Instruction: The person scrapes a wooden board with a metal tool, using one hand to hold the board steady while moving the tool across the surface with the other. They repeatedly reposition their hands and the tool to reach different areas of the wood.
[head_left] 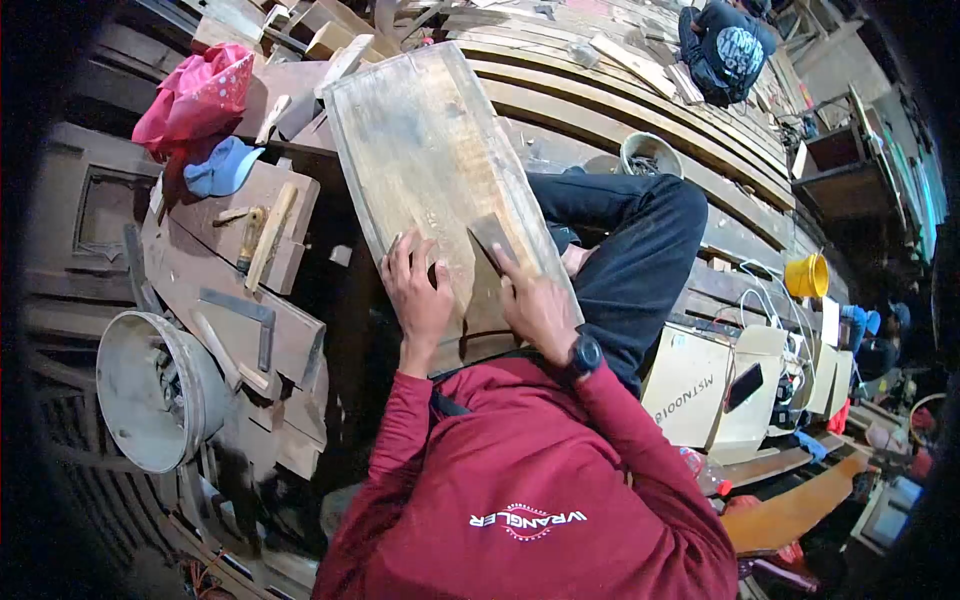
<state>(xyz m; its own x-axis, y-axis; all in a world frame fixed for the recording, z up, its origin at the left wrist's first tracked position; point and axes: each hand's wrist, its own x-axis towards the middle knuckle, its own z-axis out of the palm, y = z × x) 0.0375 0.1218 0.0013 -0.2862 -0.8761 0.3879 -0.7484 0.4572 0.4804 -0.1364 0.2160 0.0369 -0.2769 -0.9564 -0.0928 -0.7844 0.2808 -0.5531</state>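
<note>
A long wooden panel (420,150) with a raised border and pale patches lies tilted across my lap. My left hand (418,290) rests on its lower left part, fingers spread and holding nothing. In my right hand (535,308) is a flat metal scraper blade (492,238), its face low against the panel, with my index finger stretched along it. Part of the blade and my right thumb are hidden under the hand. A pale, filler-like patch shows on the wood between both hands.
At left are a white bucket (150,390), a metal square (262,335), a chisel (250,238), a blue cap (222,168) and a pink bag (205,98). A metal pail (650,155), yellow bucket (806,275) and phone (743,386) lie right; another person (728,50) sits beyond.
</note>
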